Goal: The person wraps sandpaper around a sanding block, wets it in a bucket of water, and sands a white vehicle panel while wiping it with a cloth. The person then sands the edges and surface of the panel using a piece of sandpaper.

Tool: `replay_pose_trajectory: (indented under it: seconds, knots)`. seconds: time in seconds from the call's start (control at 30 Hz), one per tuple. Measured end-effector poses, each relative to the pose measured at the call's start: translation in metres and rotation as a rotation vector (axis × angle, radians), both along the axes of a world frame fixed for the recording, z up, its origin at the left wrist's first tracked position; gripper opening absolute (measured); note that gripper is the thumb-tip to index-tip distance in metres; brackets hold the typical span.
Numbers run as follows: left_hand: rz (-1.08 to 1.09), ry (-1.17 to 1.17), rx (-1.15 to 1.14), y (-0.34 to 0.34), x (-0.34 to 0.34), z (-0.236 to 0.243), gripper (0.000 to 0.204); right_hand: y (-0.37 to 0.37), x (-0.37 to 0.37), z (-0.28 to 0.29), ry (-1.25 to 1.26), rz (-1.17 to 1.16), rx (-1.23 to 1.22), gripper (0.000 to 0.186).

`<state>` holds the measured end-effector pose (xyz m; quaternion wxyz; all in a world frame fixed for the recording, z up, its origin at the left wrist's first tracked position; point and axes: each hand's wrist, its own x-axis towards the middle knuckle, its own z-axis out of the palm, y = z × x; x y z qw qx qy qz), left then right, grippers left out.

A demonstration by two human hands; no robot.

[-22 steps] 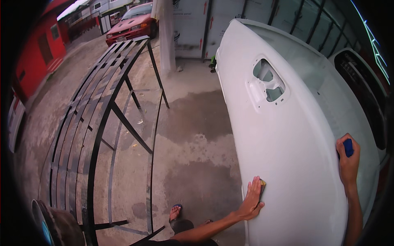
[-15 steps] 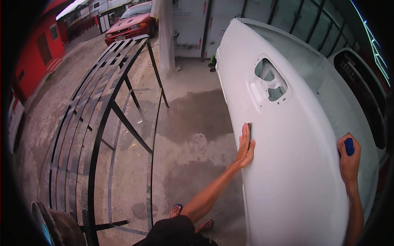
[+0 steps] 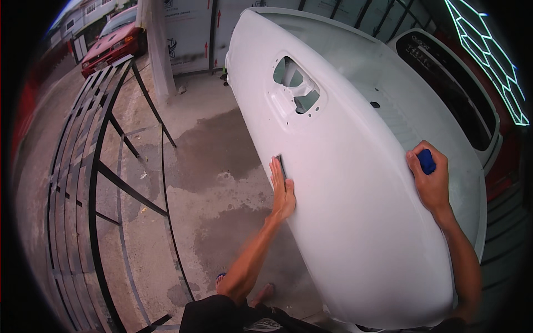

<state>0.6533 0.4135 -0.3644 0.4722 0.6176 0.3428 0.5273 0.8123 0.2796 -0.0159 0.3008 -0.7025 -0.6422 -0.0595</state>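
Note:
A white vehicle body panel [image 3: 344,183] with smooth curved sides stretches in front of me. My left hand [image 3: 283,197] lies along its left side, fingers straight and together, over a thin dark flat pad [image 3: 281,165] that shows at their edge. Most of that pad is hidden under the hand. At the panel's right edge my right hand [image 3: 436,180] is closed round a small blue lump [image 3: 427,161], whose kind I cannot make out. Ahead of the left hand, the panel has a cut-out [image 3: 305,102] with small holes round it.
On the left stands a black metal frame rack [image 3: 94,183] with slats on top. Beyond the panel lie a pale truck bed [image 3: 383,91] and a dark rear window [image 3: 444,83]. A red car [image 3: 114,41] is parked outside. Damp patches mark the concrete floor [image 3: 205,191].
The view has swung right, so rack and panel sit further left. My left hand and its pad have slid along the panel toward me, away from the cut-out. The right hand still grips the blue lump.

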Motion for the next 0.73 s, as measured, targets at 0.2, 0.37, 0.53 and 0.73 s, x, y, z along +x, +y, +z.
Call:
replay_pose_trajectory:
  seconds: [0.2, 0.37, 0.53, 0.73]
  knots:
    - [-0.104, 0.031, 0.271, -0.105, 0.010, 0.028, 0.097, -0.011, 0.004, 0.012, 0.029, 0.025, 0.029, 0.026]
    - [-0.023, 0.028, 0.007, 0.031, -0.009, 0.053, 0.090, -0.007, -0.006, 0.008, 0.069, 0.015, 0.040, 0.027]
    - [-0.096, 0.074, 0.329, -0.129, 0.016, 0.070, 0.080, -0.005, 0.010, -0.004, 0.020, 0.067, 0.095, 0.025]
    - [-0.283, 0.303, -0.183, 0.035, -0.056, 0.093, 0.087, -0.005, -0.001, 0.005, -0.042, 0.114, 0.138, 0.024]
